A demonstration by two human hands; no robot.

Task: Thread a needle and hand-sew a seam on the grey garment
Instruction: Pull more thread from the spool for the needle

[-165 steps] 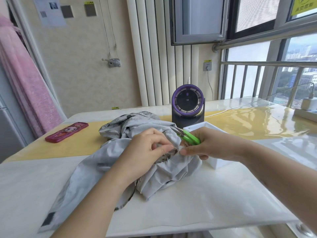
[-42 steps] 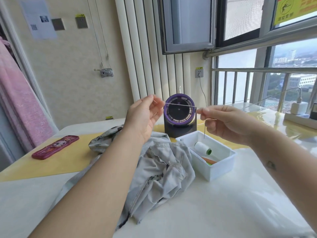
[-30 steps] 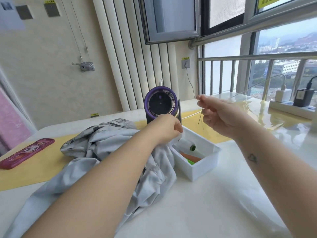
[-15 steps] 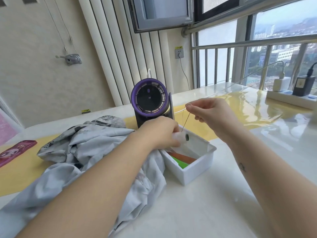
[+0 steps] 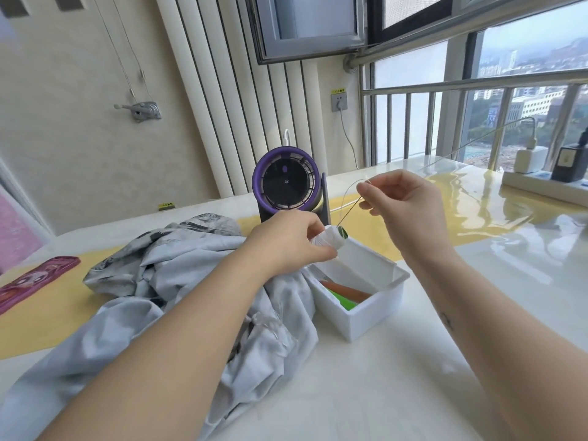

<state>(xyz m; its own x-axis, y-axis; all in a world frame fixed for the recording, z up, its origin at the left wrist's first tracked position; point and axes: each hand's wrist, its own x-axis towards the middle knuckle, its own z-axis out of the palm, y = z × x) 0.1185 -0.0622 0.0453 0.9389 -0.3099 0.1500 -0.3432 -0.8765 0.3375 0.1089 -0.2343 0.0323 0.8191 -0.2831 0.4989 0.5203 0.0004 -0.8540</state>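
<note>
Our left hand (image 5: 286, 241) is curled round the white spool (image 5: 331, 238), held just above the open white box (image 5: 375, 316). Our right hand (image 5: 404, 202) pinches the fine thread (image 5: 349, 207), which runs from spool to fingertips. We judge this to be the drawing-off step. Next we need a cut length and a steady pinch to feed its limp tip through the needle, which we cannot make out here. The grey garment (image 5: 191, 275), soft and crumpled, lies heaped on the glossy table (image 5: 366, 393) under our left forearm.

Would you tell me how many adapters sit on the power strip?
2: white adapter at left, black adapter beside it on its right; more may lie off-frame.
</note>
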